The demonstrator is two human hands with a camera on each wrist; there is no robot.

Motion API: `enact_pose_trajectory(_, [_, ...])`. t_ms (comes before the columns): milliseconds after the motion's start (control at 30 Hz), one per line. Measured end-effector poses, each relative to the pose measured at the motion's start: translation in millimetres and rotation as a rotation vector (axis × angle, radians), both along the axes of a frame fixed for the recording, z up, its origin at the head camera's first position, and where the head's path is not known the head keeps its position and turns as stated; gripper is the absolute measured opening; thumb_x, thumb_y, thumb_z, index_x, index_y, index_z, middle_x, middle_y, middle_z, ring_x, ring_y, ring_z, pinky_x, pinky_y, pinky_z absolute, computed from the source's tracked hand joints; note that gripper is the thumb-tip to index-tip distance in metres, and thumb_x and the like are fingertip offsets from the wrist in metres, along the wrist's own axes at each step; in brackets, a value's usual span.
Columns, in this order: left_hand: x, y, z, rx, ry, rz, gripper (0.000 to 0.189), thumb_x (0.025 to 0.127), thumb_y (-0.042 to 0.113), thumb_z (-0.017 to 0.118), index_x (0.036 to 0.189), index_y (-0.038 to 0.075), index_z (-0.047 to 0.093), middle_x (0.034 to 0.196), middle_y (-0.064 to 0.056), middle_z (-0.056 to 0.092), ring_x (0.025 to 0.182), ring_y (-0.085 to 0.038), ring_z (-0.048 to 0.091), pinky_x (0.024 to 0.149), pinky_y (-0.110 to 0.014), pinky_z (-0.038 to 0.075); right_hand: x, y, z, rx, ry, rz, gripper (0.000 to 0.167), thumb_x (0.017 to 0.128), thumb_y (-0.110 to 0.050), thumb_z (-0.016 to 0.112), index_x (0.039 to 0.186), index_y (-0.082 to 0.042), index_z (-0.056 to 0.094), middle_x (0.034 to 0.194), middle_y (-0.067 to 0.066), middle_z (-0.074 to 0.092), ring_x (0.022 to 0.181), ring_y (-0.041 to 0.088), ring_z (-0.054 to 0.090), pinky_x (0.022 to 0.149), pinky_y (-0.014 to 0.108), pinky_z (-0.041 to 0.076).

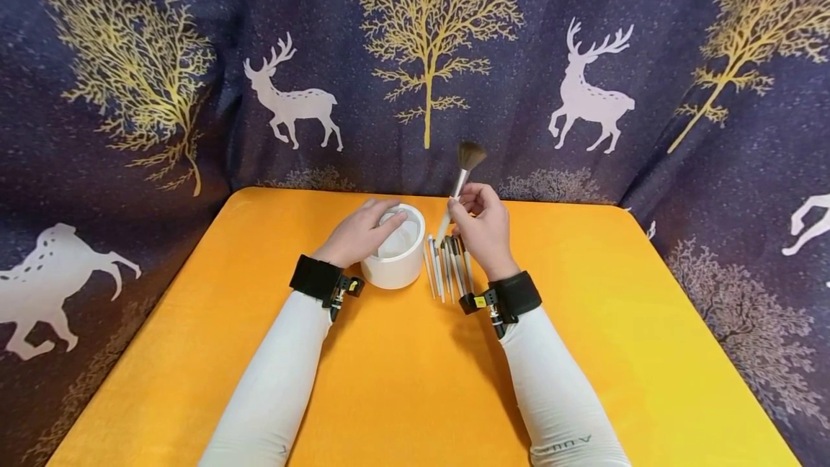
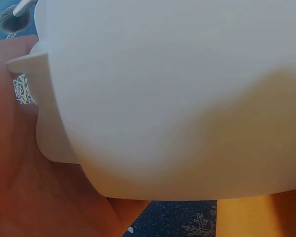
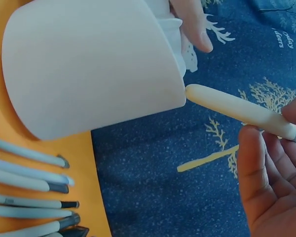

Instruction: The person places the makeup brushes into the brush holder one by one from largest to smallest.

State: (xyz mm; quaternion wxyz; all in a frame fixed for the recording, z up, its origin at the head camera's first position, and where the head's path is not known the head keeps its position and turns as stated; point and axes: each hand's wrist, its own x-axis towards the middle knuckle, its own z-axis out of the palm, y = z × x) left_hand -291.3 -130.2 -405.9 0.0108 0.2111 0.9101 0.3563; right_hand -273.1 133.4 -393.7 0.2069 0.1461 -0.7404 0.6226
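Note:
A white cylindrical cup (image 1: 392,271) stands on the table with its mouth up. My left hand (image 1: 359,233) holds it at the left and far side of the rim, thumb reaching over the opening. To the right of the cup, my right hand (image 1: 486,230) pinches the pale handle of a large makeup brush (image 1: 471,156), dark bristles up. In the right wrist view the handle (image 3: 227,105) has its rounded end close by the cup's rim; whether they touch I cannot tell. Several slim makeup brushes (image 1: 442,272) lie side by side between cup and right hand.
An orange-yellow cloth covers the table (image 1: 402,380). Behind it and at both sides hangs a dark blue curtain (image 1: 382,128) with white deer and golden trees. Black wrist straps (image 1: 316,278) with small cameras sit over white sleeves.

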Motion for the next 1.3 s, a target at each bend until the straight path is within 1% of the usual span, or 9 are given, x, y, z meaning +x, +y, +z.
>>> enact_pose_trajectory(100, [0.2, 0.3, 0.8, -0.001, 0.000, -0.002, 0.079, 0.113, 0.073, 0.037, 0.172, 0.020, 0.044, 0.174, -0.013, 0.043, 0.155, -0.038, 0.048, 0.125, -0.060, 0.037, 1.2, -1, 2.3, -0.050, -0.018, 0.023, 0.026, 0.105, -0.008, 0.073, 0.126, 0.002, 0.063, 0.104, 0.011, 0.069, 0.074, 0.040, 0.070, 0.059, 0.033, 0.062])
enact_pose_trajectory(233, [-0.1, 1.0, 1.8, -0.005, 0.005, -0.003, 0.078, 0.114, 0.073, 0.037, 0.171, 0.020, 0.044, 0.173, -0.012, 0.044, 0.155, -0.037, 0.048, 0.124, -0.060, 0.037, 2.0, -3, 4.1, -0.118, -0.037, 0.053, 0.027, 0.105, -0.007, 0.073, 0.128, 0.002, 0.062, 0.105, 0.012, 0.071, 0.078, 0.032, 0.074, 0.064, 0.042, 0.065])
enact_pose_trajectory(333, [-0.7, 1.4, 1.7, -0.006, 0.008, -0.002, 0.078, 0.114, 0.073, 0.037, 0.171, 0.020, 0.045, 0.172, -0.012, 0.045, 0.153, -0.037, 0.050, 0.123, -0.060, 0.038, 1.9, -5, 4.0, -0.137, -0.043, 0.066, 0.028, 0.105, -0.007, 0.074, 0.129, 0.002, 0.062, 0.105, 0.013, 0.071, 0.080, 0.025, 0.076, 0.066, 0.044, 0.066])
enact_pose_trajectory(467, [-1.9, 1.2, 0.5, -0.011, 0.013, -0.001, 0.079, 0.114, 0.073, 0.036, 0.171, 0.020, 0.045, 0.170, -0.012, 0.047, 0.151, -0.036, 0.052, 0.123, -0.060, 0.039, 2.6, -8, 3.5, -0.129, -0.050, 0.067, 0.030, 0.106, -0.009, 0.075, 0.130, 0.002, 0.062, 0.107, 0.015, 0.072, 0.085, 0.033, 0.077, 0.067, 0.042, 0.066])
enact_pose_trajectory(700, [-1.5, 1.1, -0.5, -0.011, 0.013, -0.001, 0.079, 0.114, 0.073, 0.036, 0.170, 0.019, 0.046, 0.169, -0.012, 0.047, 0.148, -0.038, 0.054, 0.121, -0.061, 0.041, 5.9, -12, 3.5, -0.106, -0.061, 0.080, 0.033, 0.108, -0.012, 0.074, 0.134, 0.001, 0.059, 0.110, 0.016, 0.071, 0.095, 0.047, 0.075, 0.076, 0.059, 0.064])
enact_pose_trajectory(833, [-1.4, 1.2, -2.4, -0.005, 0.007, 0.004, 0.078, 0.113, 0.073, 0.037, 0.170, 0.020, 0.046, 0.169, -0.012, 0.047, 0.147, -0.037, 0.055, 0.120, -0.061, 0.042, 6.1, -15, 1.1, -0.088, -0.050, 0.081, 0.033, 0.108, -0.012, 0.074, 0.134, 0.001, 0.060, 0.111, 0.017, 0.071, 0.097, 0.050, 0.074, 0.072, 0.047, 0.066])
enact_pose_trajectory(933, [-1.6, 1.0, -3.7, -0.003, 0.006, 0.007, 0.078, 0.114, 0.073, 0.037, 0.170, 0.020, 0.046, 0.168, -0.011, 0.048, 0.146, -0.037, 0.056, 0.120, -0.061, 0.042, 7.0, -17, -0.3, -0.062, -0.034, 0.078, 0.032, 0.108, -0.010, 0.075, 0.133, 0.002, 0.060, 0.113, 0.018, 0.072, 0.095, 0.046, 0.076, 0.069, 0.034, 0.065])
enact_pose_trajectory(1167, [-1.5, 1.2, -3.5, -0.004, 0.016, 0.019, 0.076, 0.114, 0.071, 0.037, 0.170, 0.020, 0.046, 0.168, -0.011, 0.048, 0.148, -0.037, 0.054, 0.121, -0.062, 0.041, 6.1, -22, -3.2, -0.008, -0.015, 0.077, 0.029, 0.107, -0.007, 0.075, 0.130, 0.002, 0.060, 0.114, 0.018, 0.074, 0.096, 0.046, 0.078, 0.075, 0.058, 0.064])
enact_pose_trajectory(1300, [-1.3, 1.6, -4.2, -0.004, 0.013, 0.032, 0.075, 0.114, 0.071, 0.036, 0.170, 0.023, 0.046, 0.168, -0.010, 0.049, 0.148, -0.037, 0.054, 0.120, -0.062, 0.041, 5.0, -23, -6.1, 0.024, -0.016, 0.072, 0.028, 0.108, -0.009, 0.076, 0.129, 0.001, 0.061, 0.112, 0.017, 0.074, 0.094, 0.043, 0.077, 0.075, 0.060, 0.064])
